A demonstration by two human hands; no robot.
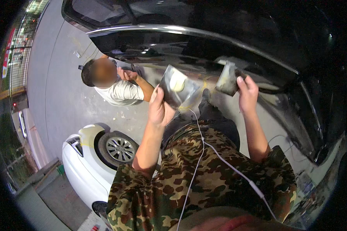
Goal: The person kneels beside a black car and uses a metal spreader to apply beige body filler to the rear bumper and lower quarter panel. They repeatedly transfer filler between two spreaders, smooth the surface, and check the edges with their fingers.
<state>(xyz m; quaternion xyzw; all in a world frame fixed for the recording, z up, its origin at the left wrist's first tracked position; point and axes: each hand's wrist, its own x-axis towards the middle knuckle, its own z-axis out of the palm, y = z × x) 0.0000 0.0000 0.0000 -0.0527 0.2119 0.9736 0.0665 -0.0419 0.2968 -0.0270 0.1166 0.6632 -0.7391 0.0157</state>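
In my left hand [160, 109] is a thin, dark, shiny square plate [169, 92], tilted, its edge pinched between thumb and fingers. A cream-coloured lump of what looks like putty [177, 81] sits on its face. My right hand [248, 93] grips a dark, flat, rectangular spreader [228, 80] with pale smears on it, somewhat blurred. The spreader is held up close to the lower side of a black car [173, 46]; whether it touches the body is unclear. A gap separates the two held pieces.
A person in a white shirt [119, 91] crouches at the left beside the black car, one hand raised. Behind my left arm stands a white car [85, 169]. A white cable [203, 154] runs down my camouflage shirt. Grey floor [61, 96] stretches left.
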